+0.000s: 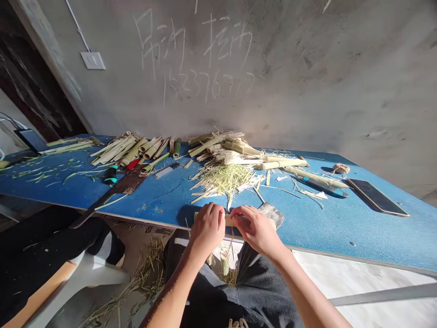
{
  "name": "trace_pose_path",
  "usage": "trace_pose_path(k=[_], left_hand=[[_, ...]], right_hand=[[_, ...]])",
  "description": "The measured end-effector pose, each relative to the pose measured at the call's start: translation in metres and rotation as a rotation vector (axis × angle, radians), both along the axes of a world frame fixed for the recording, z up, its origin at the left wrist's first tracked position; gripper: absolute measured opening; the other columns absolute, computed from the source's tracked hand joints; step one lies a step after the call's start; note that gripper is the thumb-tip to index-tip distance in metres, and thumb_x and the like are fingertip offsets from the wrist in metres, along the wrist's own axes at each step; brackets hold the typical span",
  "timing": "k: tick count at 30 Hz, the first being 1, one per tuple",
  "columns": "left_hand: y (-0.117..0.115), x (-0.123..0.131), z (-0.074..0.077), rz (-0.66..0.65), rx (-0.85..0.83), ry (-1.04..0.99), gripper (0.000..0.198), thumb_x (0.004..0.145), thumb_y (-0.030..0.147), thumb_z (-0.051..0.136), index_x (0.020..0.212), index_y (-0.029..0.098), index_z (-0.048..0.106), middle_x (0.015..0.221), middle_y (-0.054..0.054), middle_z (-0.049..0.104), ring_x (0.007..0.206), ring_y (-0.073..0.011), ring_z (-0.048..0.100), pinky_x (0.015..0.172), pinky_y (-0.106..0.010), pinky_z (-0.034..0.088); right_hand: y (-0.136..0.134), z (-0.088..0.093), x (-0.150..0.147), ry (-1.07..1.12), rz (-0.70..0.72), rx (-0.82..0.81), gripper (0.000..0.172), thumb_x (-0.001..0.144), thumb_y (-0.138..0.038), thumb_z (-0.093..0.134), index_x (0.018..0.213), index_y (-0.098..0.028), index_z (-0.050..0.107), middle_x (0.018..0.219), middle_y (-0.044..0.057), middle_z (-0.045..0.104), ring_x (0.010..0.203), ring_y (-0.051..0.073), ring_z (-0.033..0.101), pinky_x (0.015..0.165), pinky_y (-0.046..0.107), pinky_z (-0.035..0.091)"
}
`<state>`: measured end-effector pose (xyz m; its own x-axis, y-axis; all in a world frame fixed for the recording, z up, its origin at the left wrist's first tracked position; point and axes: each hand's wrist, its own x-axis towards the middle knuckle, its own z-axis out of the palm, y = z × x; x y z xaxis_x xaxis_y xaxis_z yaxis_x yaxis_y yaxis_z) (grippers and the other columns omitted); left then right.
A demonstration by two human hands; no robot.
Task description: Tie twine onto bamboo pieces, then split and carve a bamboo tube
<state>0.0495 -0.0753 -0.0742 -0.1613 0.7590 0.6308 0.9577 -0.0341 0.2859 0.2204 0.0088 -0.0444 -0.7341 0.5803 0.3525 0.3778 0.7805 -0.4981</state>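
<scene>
At the front edge of the blue table, a pale bamboo piece (230, 221) lies crosswise under both my hands. My left hand (209, 226) is closed over its left part, thumb and fingertips together. Close beside it, my right hand (256, 228) is closed in a pinch over the bamboo's right part; what its fingers grip is mostly hidden. A small dark tip shows between the two hands, and a thin reddish strand (232, 232) hangs below. Just beyond my right hand lies a flat grey metal blade (273, 214), partly covered by the hand.
A heap of bamboo strips and shavings (228, 177) lies ahead. Split bamboo (123, 148), a big dark cleaver (129, 180) and a green-black handle (110, 174) are leftward. To the right are a phone (377, 197), a twine ball (340, 168) and a utility knife (322, 186).
</scene>
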Motion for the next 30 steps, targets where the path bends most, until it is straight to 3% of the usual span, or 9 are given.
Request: trace_pose_path(k=[13, 20, 30], left_hand=[[0.0002, 0.0023, 0.0014, 0.005, 0.004, -0.023, 0.014, 0.1, 0.013, 0.053, 0.09, 0.024, 0.055, 0.088, -0.002, 0.067, 0.086, -0.0209, 0.066, 0.075, -0.034, 0.05], [0.0012, 0.0019, 0.0008, 0.006, 0.004, -0.03, 0.015, 0.101, 0.013, 0.052, 0.091, 0.023, 0.056, 0.088, -0.002, 0.068, 0.086, -0.0211, 0.066, 0.076, -0.034, 0.05], [0.0004, -0.0001, -0.002, 0.015, -0.009, -0.01, 0.016, 0.104, 0.013, 0.047, 0.093, 0.023, 0.054, 0.092, -0.004, 0.069, 0.087, -0.0218, 0.066, 0.075, -0.034, 0.05]], right_hand=[[0.0011, -0.0025, -0.0015, -0.014, 0.013, -0.002, 0.025, 0.109, -0.036, 0.048, 0.111, -0.028, 0.071, 0.104, 0.009, 0.075, 0.095, 0.028, 0.066, 0.082, 0.045, 0.054], [0.0038, -0.005, -0.0011, -0.021, -0.004, -0.021, 0.026, 0.109, -0.041, 0.048, 0.108, -0.028, 0.071, 0.106, 0.008, 0.074, 0.098, 0.028, 0.068, 0.084, 0.042, 0.054], [0.0014, -0.0045, -0.0014, -0.005, 0.005, 0.02, 0.012, 0.104, -0.028, 0.057, 0.1, -0.023, 0.067, 0.101, 0.007, 0.073, 0.093, 0.023, 0.066, 0.081, 0.035, 0.049]])
